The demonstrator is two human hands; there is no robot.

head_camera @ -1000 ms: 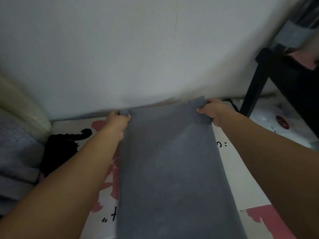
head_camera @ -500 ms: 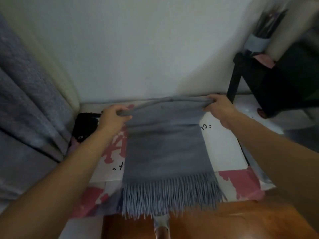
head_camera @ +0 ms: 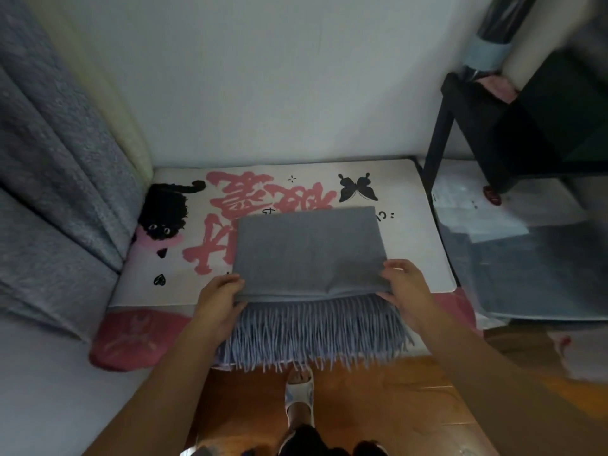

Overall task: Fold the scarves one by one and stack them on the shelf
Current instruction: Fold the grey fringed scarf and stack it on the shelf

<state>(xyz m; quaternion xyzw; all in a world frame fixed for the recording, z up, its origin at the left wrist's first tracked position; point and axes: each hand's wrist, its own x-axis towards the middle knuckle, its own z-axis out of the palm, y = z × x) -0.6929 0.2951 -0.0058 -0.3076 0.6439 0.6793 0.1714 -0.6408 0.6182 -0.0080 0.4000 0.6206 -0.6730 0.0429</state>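
Head view: folded grey scarf (head_camera: 309, 248) flat, fringe toward person, both hands at near corners.

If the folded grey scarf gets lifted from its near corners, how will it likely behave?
The grey scarf is probably floppy: its layers lie limp on the printed mat. The fringe would likely dangle. The stacked layers may slide apart.

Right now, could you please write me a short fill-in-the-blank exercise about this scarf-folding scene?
1. The folded scarf is ____ in colour.
2. Its fringe hangs toward the ____ floor.
3. The left hand and right hand each hold a near ____ of the fold.
4. The mat shows a black ____ beside the curtain.

Missing words: grey; wooden; corner; cat
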